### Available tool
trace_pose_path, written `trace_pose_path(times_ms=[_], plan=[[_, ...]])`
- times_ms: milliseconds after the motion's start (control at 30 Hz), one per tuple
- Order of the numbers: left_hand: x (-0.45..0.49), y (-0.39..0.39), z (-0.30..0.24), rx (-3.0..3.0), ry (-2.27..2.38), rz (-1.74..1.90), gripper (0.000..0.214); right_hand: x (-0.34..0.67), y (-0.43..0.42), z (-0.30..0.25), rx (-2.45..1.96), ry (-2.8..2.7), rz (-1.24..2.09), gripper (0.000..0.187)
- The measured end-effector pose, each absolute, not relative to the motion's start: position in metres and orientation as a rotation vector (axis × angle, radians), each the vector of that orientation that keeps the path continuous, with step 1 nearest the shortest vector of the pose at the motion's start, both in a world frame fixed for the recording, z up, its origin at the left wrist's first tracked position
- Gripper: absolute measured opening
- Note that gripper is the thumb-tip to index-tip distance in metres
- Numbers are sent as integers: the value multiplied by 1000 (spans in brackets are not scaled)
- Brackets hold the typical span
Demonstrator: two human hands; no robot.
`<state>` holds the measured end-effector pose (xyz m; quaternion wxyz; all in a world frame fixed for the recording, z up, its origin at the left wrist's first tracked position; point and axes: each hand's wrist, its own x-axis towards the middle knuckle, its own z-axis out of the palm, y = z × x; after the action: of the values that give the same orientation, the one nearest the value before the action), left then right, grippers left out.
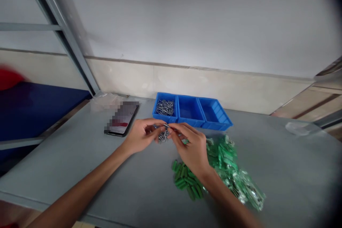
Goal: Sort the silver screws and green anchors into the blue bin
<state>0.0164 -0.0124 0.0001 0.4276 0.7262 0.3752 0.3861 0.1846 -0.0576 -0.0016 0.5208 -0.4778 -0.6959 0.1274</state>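
Note:
My left hand point(143, 134) and my right hand point(190, 146) meet over the grey table, fingertips pinched together on a small silver screw point(166, 126). Just below the fingers a small heap of loose screws point(163, 136) lies on the table. A pile of green plastic anchors point(185, 180) sits under my right wrist. To their right lies a heap of small clear bags with green contents point(232, 171). Behind the hands stands a blue three-compartment tray point(190, 110); its left compartment holds several silver screws point(165, 107), the other two look bare.
A black phone point(122, 118) lies flat left of the tray. The grey table point(66, 164) ends at a near edge at bottom left. A metal frame post point(66, 35) slants up at the back left. A clear bag point(298, 128) lies at far right.

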Motion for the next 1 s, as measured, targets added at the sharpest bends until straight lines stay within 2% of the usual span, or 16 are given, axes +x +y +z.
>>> trace_pose_path(times_ms=[167, 467, 533, 667, 733, 833, 1000], plan=[[17, -12, -5, 1987, 878, 978, 16, 183, -59, -3, -1088, -1712, 201, 16], [16, -12, -12, 2324, 851, 1008, 17, 180, -61, -7, -1035, -1800, 116, 17], [15, -10, -14, 2329, 866, 1067, 16, 181, -69, 4, -994, -1804, -36, 19], [11, -5, -16, 2370, 953, 1133, 20, 185, -73, 33, -922, -1635, -458, 38], [9, -2, -18, 2415, 993, 1120, 20, 185, -60, 41, -922, -1551, -522, 38], [7, 0, -19, 2454, 1035, 1096, 20, 186, -31, 41, -1094, -1630, -367, 21], [6, 1, -13, 2142, 1035, 1057, 23, 195, -31, 32, -1564, -1647, -195, 25]])
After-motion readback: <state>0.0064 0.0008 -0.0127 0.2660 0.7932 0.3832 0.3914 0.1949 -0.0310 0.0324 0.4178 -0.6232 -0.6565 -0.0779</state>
